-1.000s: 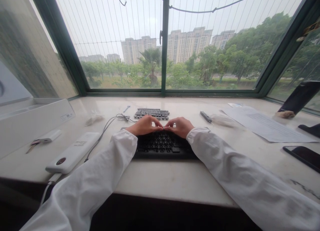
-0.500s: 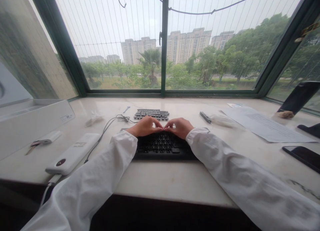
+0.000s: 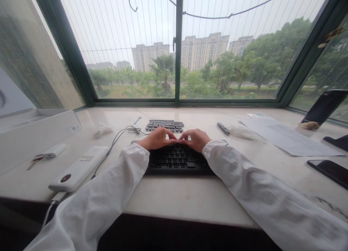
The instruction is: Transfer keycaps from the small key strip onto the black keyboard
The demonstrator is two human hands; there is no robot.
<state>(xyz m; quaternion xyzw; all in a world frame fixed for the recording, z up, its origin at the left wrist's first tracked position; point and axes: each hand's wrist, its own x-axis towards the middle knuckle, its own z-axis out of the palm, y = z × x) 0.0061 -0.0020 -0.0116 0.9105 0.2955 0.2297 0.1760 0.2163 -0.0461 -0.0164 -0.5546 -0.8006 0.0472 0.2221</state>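
Note:
A black keyboard (image 3: 174, 167) lies in front of me on the sill, most of its keycaps off so that the key sockets show. Over its far edge, my left hand (image 3: 159, 138) and my right hand (image 3: 196, 139) meet with fingertips pinched together near the middle. Whatever sits between the fingertips is too small to make out. Just beyond the hands, loose dark keycaps (image 3: 164, 125) are laid out in rows. A thin cable (image 3: 115, 138) runs to the left from beside the keyboard.
On the left are a white power bank (image 3: 78, 169), a key (image 3: 35, 160) and a white open box (image 3: 40, 131). To the right lie a small dark tool (image 3: 223, 128), a printed sheet (image 3: 288, 135) and a phone (image 3: 330, 171). A window (image 3: 176, 62) rises behind.
The view has tilted very slightly. Both hands stay in the same pinched pose over the keyboard, with barely any visible movement.

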